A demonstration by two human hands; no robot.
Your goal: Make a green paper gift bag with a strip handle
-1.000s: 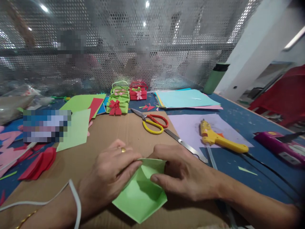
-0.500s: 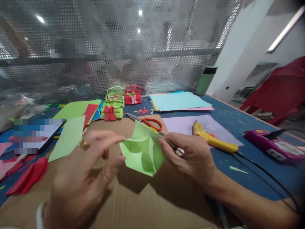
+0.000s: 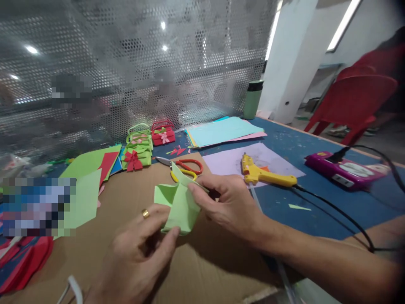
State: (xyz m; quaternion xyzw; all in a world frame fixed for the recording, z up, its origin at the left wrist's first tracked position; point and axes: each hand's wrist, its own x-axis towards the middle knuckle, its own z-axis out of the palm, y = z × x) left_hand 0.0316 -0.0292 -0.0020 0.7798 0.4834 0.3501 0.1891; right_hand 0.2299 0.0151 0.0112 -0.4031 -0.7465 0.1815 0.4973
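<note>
A folded light-green paper box (image 3: 182, 207) with a raised flap is held up over the brown cardboard (image 3: 202, 274). My right hand (image 3: 234, 207) pinches its flap and right side between thumb and fingers. My left hand (image 3: 136, 249), with a gold ring, grips the lower left corner, fingers behind and partly inside, thumb at the bottom edge. Just beyond the box lie scissors (image 3: 190, 166) with red and yellow handles, partly covered by the flap. A yellow glue gun (image 3: 268, 175) lies on a lilac sheet (image 3: 218, 162) to the right.
Small green bags (image 3: 139, 154) and a red bag (image 3: 163, 134) stand at the back. A stack of coloured paper (image 3: 224, 131), a green bottle (image 3: 253, 99) and a purple power strip (image 3: 344, 171) are farther right. Green sheets (image 3: 82, 198) and red paper pieces (image 3: 28, 266) lie left.
My left hand has closed on the box's lower corner, and the box has turned so its side now faces me. The camera view has swung to the right.
</note>
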